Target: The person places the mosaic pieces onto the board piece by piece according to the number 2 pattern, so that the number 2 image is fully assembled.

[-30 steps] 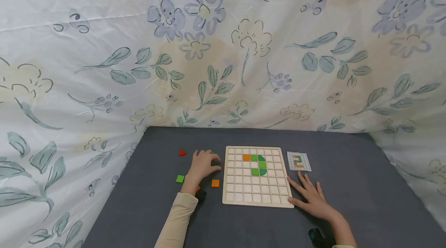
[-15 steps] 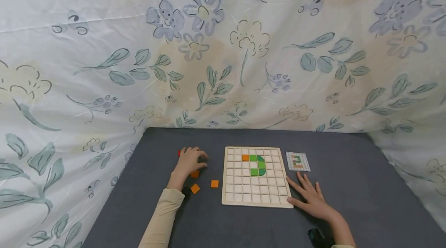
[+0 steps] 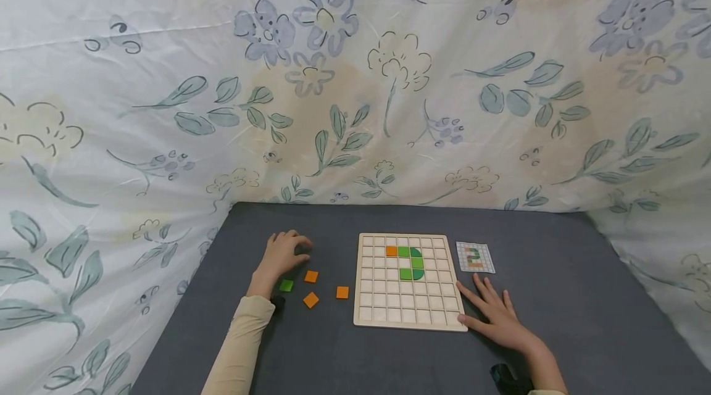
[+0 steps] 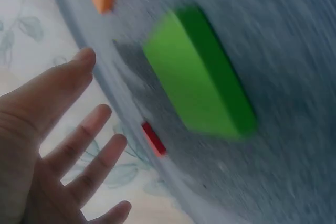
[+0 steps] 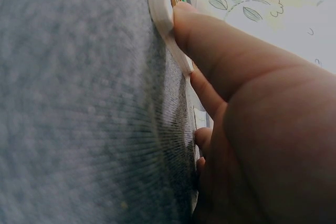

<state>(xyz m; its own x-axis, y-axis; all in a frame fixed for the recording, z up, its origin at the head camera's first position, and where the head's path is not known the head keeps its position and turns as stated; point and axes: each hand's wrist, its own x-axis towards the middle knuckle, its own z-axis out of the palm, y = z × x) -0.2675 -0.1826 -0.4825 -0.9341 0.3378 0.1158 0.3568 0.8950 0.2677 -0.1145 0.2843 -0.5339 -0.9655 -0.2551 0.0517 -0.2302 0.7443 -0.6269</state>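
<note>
Over the left part of the grey table hovers my left hand, thumb and fingers apart and holding nothing. In the left wrist view, a green square tile is close by, and a small red piece lies beyond the fingers. The hand hides that red piece in the head view. My right hand lies with spread fingers beside the wooden grid board, its thumb and index fingertip touching the right edge. An orange tile, green squares and dark green rounded pieces sit in the board's cells.
Three loose orange tiles lie between the left forearm and the board. A small printed pattern card is right of the board, just beyond the right fingertips. A floral cloth hangs behind and around the table.
My left hand has moved left, away from the board, uncovering the orange tiles and now covering the red piece. The right hand and the board have stayed put.
</note>
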